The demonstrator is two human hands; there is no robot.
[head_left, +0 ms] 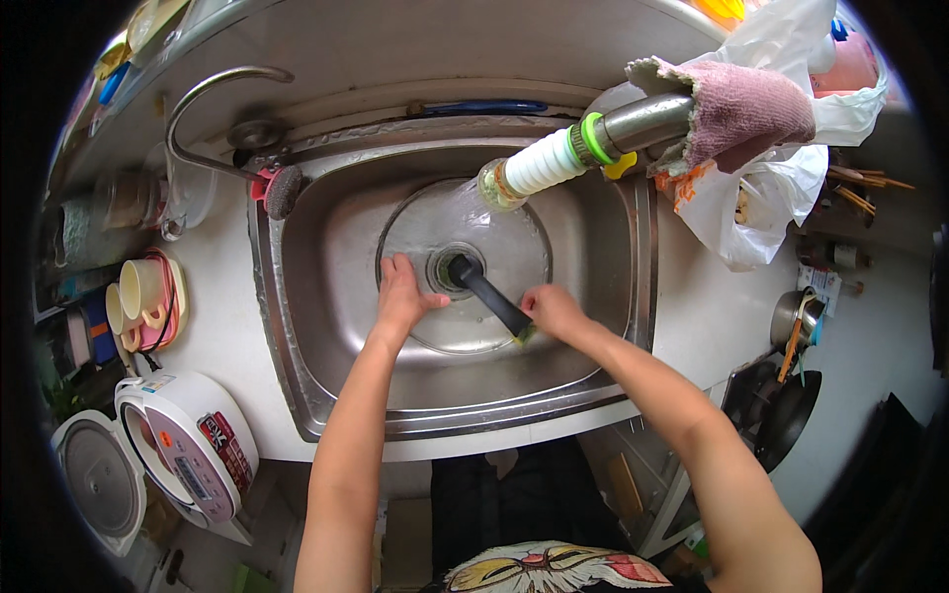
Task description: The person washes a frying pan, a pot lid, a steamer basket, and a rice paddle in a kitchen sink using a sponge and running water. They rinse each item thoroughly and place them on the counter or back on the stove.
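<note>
A round lid (408, 222), apparently clear glass with a thin rim, lies in the stainless steel sink (341, 244). The drain seems to show through its middle. From there a long black handle (493, 296) slants towards the lower right, with something yellow-green (525, 336) at its end. My left hand (402, 293) grips the lid's left edge, thumb over the top. My right hand (554, 311), fingers curled, is close beside the handle's end; whether it holds anything is hidden. Above the lid, water sprays from the white ribbed hose end (541, 163) of the faucet (649, 126).
A pink cloth (749, 111) drapes the faucet, near white plastic bags (764, 215). Left of the sink stand a rice cooker (196, 437) with raised lid and cream mugs (141, 285). A curved metal tube (178, 118) and steel scrubber (284, 193) border the left rim.
</note>
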